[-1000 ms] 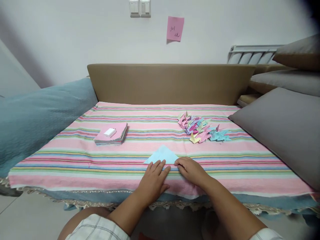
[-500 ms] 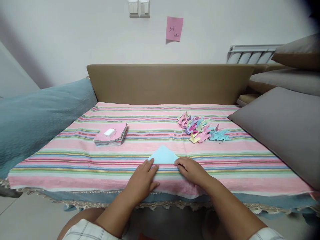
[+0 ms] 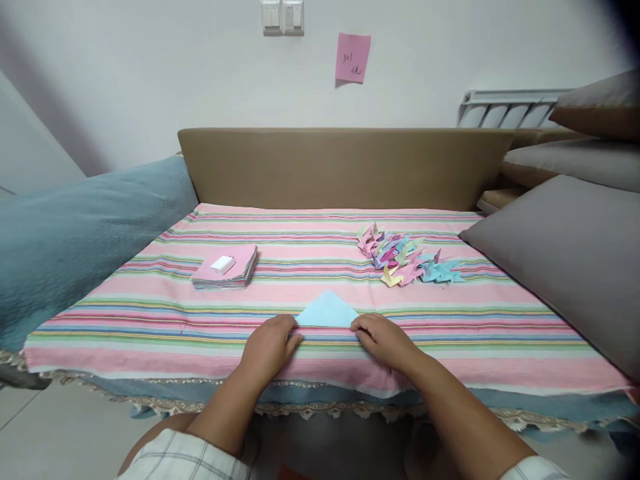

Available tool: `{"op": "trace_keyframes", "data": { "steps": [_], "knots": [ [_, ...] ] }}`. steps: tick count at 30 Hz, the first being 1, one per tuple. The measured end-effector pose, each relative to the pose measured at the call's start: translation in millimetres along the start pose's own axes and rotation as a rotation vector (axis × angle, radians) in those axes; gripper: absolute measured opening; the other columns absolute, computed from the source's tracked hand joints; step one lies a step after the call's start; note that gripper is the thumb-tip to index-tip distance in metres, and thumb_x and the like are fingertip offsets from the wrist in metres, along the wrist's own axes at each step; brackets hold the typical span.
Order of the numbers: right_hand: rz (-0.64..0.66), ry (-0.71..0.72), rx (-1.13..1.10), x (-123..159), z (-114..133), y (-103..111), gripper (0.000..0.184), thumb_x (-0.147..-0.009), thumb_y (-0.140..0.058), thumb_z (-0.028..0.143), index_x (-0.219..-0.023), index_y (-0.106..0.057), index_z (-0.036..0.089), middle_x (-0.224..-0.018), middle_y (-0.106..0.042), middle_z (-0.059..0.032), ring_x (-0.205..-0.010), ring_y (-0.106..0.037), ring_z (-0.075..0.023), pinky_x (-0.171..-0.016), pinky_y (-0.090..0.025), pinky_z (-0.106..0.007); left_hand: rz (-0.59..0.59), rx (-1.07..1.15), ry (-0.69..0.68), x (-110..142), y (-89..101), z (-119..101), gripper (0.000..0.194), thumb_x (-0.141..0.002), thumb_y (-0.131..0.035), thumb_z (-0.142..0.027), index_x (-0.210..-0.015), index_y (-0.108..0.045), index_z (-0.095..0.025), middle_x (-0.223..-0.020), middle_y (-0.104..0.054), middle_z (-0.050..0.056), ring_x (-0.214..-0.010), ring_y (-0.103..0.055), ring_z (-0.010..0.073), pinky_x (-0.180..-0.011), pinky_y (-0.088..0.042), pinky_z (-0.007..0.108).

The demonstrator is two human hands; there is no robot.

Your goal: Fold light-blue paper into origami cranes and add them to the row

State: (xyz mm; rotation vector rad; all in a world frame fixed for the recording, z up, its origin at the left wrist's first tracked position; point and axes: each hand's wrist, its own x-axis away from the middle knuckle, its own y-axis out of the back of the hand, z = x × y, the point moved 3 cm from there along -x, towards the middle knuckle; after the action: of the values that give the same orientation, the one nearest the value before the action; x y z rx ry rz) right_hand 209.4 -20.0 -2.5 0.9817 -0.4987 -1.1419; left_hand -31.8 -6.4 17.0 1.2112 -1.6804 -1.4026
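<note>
A light blue paper (image 3: 327,311), folded into a triangle, lies flat on the striped cloth (image 3: 450,313) near the front edge. My left hand (image 3: 269,346) has its fingers curled at the triangle's left corner, pressing on it. My right hand (image 3: 384,340) presses the right corner with bent fingers. A stack of coloured paper squares (image 3: 235,270) with a small white object (image 3: 222,264) on top sits to the back left. A heap of several folded paper cranes (image 3: 404,256) lies to the back right.
A teal blanket (image 3: 75,227) rises on the left, grey cushions (image 3: 565,247) on the right, and a tan backrest (image 3: 340,167) behind. A pink sticky note (image 3: 353,58) hangs on the wall under the light switches (image 3: 283,16).
My left hand has slid left along the paper's bottom edge to its left corner and curled its fingers. My right hand has stayed at the right corner.
</note>
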Motion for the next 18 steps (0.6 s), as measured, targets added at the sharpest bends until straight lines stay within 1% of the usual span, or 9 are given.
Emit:
{"op": "trace_keyframes", "data": {
  "steps": [2,5,7,10,12,14,16,18],
  "knots": [
    [-0.003,0.002,0.004,0.1,0.6,0.3,0.02,-0.084,-0.043,0.015,-0.087,-0.062,0.021,-0.089,-0.065,-0.0031,-0.088,-0.054,-0.0187,-0.079,-0.039,-0.03,-0.061,0.01,0.025,-3.9,-1.6,-0.5,0.02,-0.084,-0.051,-0.03,-0.1,-0.059,-0.021,-0.102,-0.064,0.005,-0.094,-0.058,0.021,-0.078,-0.045,0.031],
    [-0.009,0.008,0.0,0.4,1.1,0.4,0.02,-0.084,-0.043,0.016,-0.086,-0.062,0.021,-0.088,-0.065,-0.0031,-0.087,-0.055,-0.0188,-0.079,-0.04,-0.03,-0.121,0.014,0.011,-9.5,-7.0,-1.4,0.025,-0.084,-0.052,-0.025,-0.108,-0.057,-0.021,-0.111,-0.062,0.007,-0.103,-0.055,0.022,-0.087,-0.042,0.032],
    [-0.02,0.011,-0.016,0.5,0.4,0.3,0.019,-0.084,-0.044,0.017,-0.087,-0.062,0.021,-0.088,-0.065,-0.003,-0.087,-0.055,-0.0188,-0.079,-0.04,-0.03,-0.133,0.003,0.016,-12.9,-10.7,-1.0,0.029,-0.083,-0.052,-0.023,-0.112,-0.056,-0.02,-0.112,-0.063,0.007,-0.104,-0.054,0.0232,-0.088,-0.042,0.034],
    [-0.071,0.0,-0.026,0.3,-3.6,0.2,0.016,-0.082,-0.048,0.018,-0.09,-0.061,0.02,-0.093,-0.064,-0.0039,-0.091,-0.054,-0.019,-0.082,-0.041,-0.03,-0.124,-0.006,0.041,-16.3,-14.0,0.4,0.03,-0.082,-0.054,-0.021,-0.112,-0.055,-0.022,-0.107,-0.064,0.006,-0.1,-0.055,0.0234,-0.085,-0.042,0.034],
    [-0.131,-0.041,-0.007,0.1,-8.7,0.8,0.017,-0.08,-0.052,0.02,-0.094,-0.061,0.019,-0.101,-0.062,-0.0057,-0.097,-0.053,-0.02,-0.086,-0.04,-0.032,-0.12,0.0,0.056,-17.5,-15.0,1.6,0.031,-0.081,-0.055,-0.021,-0.112,-0.055,-0.023,-0.104,-0.065,0.005,-0.096,-0.055,0.0228,-0.083,-0.042,0.034],
    [-0.181,-0.109,0.016,-0.2,-14.6,1.6,0.023,-0.077,-0.055,0.021,-0.1,-0.06,0.019,-0.107,-0.06,-0.0074,-0.102,-0.051,-0.021,-0.089,-0.039,-0.033,-0.124,0.018,0.062,-18.2,-16.1,3.1,0.033,-0.08,-0.056,-0.021,-0.112,-0.054,-0.023,-0.104,-0.065,0.004,-0.095,-0.056,0.022,-0.082,-0.042,0.033],
    [-0.192,-0.178,0.026,-0.4,-19.7,1.7,0.029,-0.076,-0.056,0.022,-0.105,-0.058,0.019,-0.11,-0.059,-0.008,-0.104,-0.051,-0.0216,-0.09,-0.038,-0.033,-0.135,0.048,0.066,-18.8,-17.5,4.9,0.035,-0.079,-0.057,-0.02,-0.113,-0.053,-0.024,-0.104,-0.064,0.004,-0.095,-0.056,0.0212,-0.082,-0.042,0.032],
    [-0.177,-0.227,0.022,-0.8,-22.4,1.4,0.033,-0.076,-0.057,0.023,-0.108,-0.057,0.019,-0.109,-0.059,-0.0079,-0.103,-0.051,-0.0215,-0.089,-0.038,-0.033,-0.144,0.085,0.072,-19.6,-19.1,6.4,0.038,-0.078,-0.057,-0.018,-0.115,-0.052,-0.024,-0.102,-0.064,0.003,-0.095,-0.056,0.0205,-0.081,-0.042,0.031]
  ]
}}
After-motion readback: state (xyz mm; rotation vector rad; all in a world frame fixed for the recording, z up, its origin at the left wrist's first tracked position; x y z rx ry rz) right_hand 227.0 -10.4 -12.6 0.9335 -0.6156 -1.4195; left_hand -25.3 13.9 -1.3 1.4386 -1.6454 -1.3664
